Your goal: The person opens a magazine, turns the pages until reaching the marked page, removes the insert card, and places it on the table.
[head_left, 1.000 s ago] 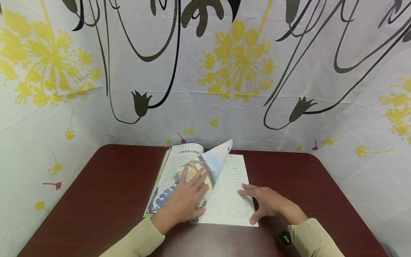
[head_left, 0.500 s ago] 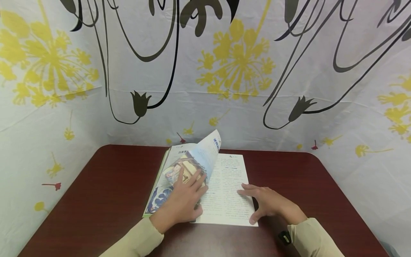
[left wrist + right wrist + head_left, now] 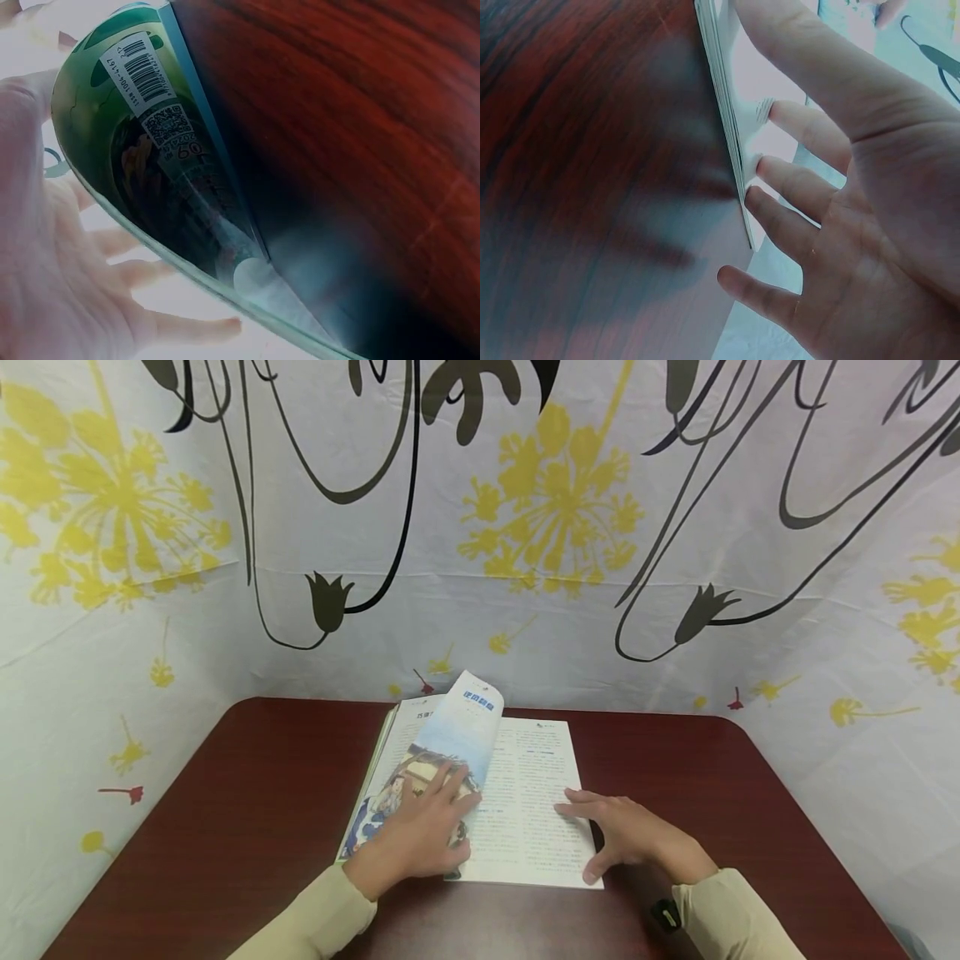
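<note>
An open magazine (image 3: 536, 777) lies on the table, its right page covered in printed text. One illustrated page (image 3: 461, 727), blue at the top with a drawn scene below, is turned over to the left, its upper part still lifted. My left hand (image 3: 423, 831) lies spread on that page near the fold, fingers straight. In the left wrist view the curved back cover (image 3: 142, 97) shows a barcode. My right hand (image 3: 630, 831) rests at the magazine's right edge, thumb at the lower corner and fingers touching the page. In the right wrist view its fingers reach the stacked page edges (image 3: 724, 97).
The dark red wooden table (image 3: 262, 793) extends around the magazine. A white cloth (image 3: 420, 543) with grey and yellow plant prints hangs behind it and along both sides. A small black device (image 3: 665, 914) sits at the right sleeve's cuff.
The illustrated page has swung over to the left and lies flatter across the left side. My left hand has moved slightly left with it. The right hand has stayed in place.
</note>
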`<control>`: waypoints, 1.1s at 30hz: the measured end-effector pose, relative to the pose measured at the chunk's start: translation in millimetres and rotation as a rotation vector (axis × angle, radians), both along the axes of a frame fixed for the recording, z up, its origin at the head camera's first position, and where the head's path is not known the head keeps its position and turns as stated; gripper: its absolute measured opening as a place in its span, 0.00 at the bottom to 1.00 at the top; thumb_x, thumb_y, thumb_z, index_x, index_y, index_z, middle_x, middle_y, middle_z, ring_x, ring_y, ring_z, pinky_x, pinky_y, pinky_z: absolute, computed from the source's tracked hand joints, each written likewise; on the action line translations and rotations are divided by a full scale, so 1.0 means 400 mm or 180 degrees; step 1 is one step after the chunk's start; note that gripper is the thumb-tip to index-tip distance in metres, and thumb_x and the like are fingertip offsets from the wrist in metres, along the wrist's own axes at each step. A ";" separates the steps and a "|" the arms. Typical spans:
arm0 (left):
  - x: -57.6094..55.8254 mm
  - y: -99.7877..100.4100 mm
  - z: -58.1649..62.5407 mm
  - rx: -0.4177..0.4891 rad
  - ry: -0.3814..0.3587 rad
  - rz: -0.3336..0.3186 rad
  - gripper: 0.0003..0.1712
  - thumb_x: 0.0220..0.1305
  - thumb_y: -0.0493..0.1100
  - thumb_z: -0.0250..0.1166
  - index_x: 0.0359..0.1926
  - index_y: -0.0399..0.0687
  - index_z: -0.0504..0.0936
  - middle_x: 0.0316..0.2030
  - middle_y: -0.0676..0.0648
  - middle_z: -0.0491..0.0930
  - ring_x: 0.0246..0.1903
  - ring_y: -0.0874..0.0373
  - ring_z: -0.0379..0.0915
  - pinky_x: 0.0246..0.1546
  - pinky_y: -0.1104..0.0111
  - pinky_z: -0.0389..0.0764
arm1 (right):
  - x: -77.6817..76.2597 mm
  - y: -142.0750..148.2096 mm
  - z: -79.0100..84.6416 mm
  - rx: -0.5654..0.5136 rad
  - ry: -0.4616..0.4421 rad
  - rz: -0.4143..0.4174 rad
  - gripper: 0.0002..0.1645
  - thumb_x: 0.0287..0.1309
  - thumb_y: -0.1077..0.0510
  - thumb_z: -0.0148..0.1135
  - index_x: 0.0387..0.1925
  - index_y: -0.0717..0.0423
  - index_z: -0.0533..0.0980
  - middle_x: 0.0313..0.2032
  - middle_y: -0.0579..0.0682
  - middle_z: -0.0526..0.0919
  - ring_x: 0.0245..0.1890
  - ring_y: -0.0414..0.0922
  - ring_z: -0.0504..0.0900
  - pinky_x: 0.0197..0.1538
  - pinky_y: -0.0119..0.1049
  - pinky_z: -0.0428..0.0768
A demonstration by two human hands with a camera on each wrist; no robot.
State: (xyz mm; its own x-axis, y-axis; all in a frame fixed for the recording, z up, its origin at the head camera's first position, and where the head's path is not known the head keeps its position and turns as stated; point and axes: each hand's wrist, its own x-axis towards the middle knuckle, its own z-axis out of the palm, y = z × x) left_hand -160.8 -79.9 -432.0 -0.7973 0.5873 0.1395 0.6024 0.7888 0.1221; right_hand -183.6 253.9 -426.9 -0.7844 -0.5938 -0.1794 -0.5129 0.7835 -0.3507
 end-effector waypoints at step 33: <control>0.001 0.029 -0.025 -0.0140 0.0133 -0.0150 0.37 0.66 0.66 0.56 0.69 0.54 0.71 0.72 0.45 0.64 0.73 0.47 0.54 0.66 0.36 0.53 | -0.008 -0.003 -0.003 -0.0085 0.0325 0.0066 0.49 0.45 0.34 0.74 0.64 0.56 0.75 0.63 0.58 0.76 0.61 0.57 0.76 0.58 0.56 0.75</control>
